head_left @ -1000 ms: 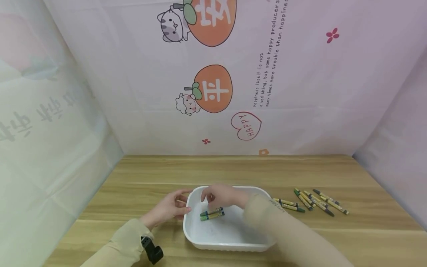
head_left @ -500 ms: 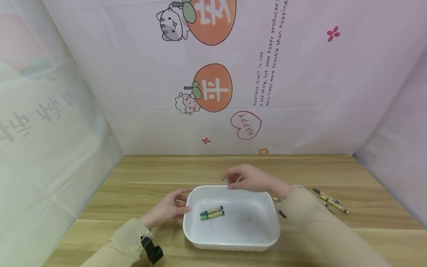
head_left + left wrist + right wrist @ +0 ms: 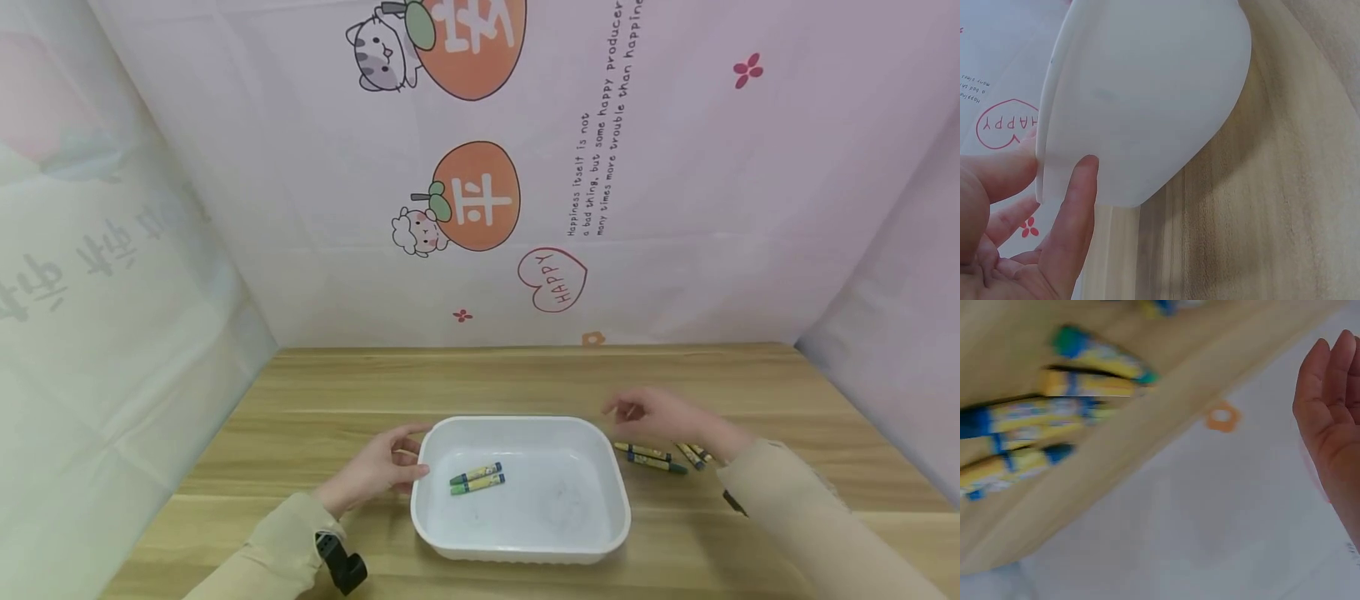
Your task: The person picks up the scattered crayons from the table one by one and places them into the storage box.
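Note:
A white rectangular tray sits on the wooden table. Inside it, toward the left, lie two crayons with green tips, a darker one and a lighter one. My left hand rests against the tray's left end; the left wrist view shows one extended finger on the outer wall and another at the rim. My right hand, fingers loosely bent and with nothing seen in them, hovers past the tray's right back corner. Two crayons with yellow wrappers lie just below it.
More crayons lie partly hidden under the right wrist; several show blurred in the right wrist view. A printed white cloth hangs behind the table and along both sides. A black strap sits on the left sleeve.
My right hand has risen out of the tray and moved right, over to the crayons on the table. The two crayons stay in the tray; my left hand has not moved.

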A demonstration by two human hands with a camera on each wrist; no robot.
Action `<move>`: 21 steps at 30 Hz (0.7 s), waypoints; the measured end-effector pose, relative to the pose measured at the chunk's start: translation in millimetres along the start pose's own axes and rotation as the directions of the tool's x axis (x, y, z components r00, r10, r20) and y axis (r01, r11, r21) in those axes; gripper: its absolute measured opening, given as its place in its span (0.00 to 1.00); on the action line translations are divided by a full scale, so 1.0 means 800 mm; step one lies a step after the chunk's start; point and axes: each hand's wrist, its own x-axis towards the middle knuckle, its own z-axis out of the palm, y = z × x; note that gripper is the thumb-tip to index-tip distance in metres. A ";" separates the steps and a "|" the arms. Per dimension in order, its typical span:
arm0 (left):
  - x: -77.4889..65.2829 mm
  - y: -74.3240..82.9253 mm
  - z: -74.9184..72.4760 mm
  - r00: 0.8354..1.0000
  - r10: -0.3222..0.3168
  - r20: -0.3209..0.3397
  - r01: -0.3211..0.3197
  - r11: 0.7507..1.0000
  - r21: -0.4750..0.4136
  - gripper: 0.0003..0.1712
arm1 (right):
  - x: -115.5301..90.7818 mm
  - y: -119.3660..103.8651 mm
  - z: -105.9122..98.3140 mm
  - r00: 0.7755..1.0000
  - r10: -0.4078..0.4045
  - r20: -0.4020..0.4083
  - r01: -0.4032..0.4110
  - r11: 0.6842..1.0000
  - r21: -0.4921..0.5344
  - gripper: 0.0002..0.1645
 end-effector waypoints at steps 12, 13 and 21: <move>-0.001 0.002 -0.001 1.000 -0.006 0.014 0.006 1.000 -0.025 0.36 | -0.018 0.071 0.019 0.999 0.041 0.034 -0.040 0.999 -0.006 0.17; -0.001 0.002 -0.001 1.000 -0.008 0.012 0.009 1.000 -0.025 0.36 | -0.018 0.071 0.019 0.998 0.053 0.041 -0.053 0.999 -0.005 0.16; -0.001 0.001 -0.001 1.000 -0.016 0.012 0.016 0.999 -0.035 0.35 | -0.019 0.072 0.028 0.988 0.140 0.063 -0.140 0.990 -0.003 0.12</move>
